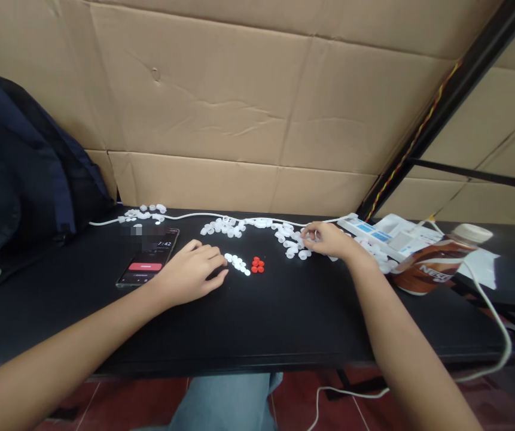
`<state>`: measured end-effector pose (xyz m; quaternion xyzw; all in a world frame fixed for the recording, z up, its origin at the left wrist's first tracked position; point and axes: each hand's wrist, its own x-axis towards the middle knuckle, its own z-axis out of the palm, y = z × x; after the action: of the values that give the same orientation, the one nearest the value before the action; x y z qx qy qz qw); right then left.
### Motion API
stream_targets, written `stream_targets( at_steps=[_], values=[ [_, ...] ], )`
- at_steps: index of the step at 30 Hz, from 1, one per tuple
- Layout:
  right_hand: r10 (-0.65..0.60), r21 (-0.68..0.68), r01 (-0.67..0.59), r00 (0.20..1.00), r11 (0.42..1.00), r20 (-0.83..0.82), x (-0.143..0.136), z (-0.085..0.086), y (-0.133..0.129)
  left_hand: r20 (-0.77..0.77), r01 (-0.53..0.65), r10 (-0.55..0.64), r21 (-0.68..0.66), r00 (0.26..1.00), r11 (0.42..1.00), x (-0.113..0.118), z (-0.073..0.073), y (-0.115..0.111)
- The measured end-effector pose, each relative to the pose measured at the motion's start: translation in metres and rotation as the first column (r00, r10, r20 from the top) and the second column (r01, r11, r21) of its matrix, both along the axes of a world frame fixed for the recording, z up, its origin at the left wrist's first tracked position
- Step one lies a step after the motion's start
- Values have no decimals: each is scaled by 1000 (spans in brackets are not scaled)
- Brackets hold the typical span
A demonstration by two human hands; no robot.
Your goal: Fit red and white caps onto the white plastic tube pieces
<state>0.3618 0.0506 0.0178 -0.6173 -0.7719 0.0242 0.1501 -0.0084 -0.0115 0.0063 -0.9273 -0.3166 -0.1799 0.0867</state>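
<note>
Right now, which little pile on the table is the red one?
The small red pile, just right of the flat white discs; the other piles are all whitish.

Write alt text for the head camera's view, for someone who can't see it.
A person's left hand rests beside small white discs and red pieces on a black table, while the right hand reaches among translucent pieces. A phone lies near the left forearm; a brown bottle is at right.

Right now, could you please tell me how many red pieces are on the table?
5 red pieces, clustered just right of the small white discs: one at the far end, two side by side in the middle, two at the near end. They sit close, so another could be hidden.
</note>
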Motion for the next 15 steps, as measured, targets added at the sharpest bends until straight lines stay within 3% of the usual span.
stream_targets(
  at_steps=[6,10,12,15],
  values=[
    [73,24,-72,996,997,-52,-11,4,-3,7,14,-14,2,1000,1000,0,0,0],
    [-80,137,76,996,988,28,-3,4,-1,15,19,-19,12,1000,1000,0,0,0],
    [-160,144,146,983,979,93,3,2,1,15,19,-19,16,1000,1000,0,0,0],
    [-179,111,163,973,980,145,9,-2,4,14,22,-22,18,1000,1000,-1,0,0]
  ],
)
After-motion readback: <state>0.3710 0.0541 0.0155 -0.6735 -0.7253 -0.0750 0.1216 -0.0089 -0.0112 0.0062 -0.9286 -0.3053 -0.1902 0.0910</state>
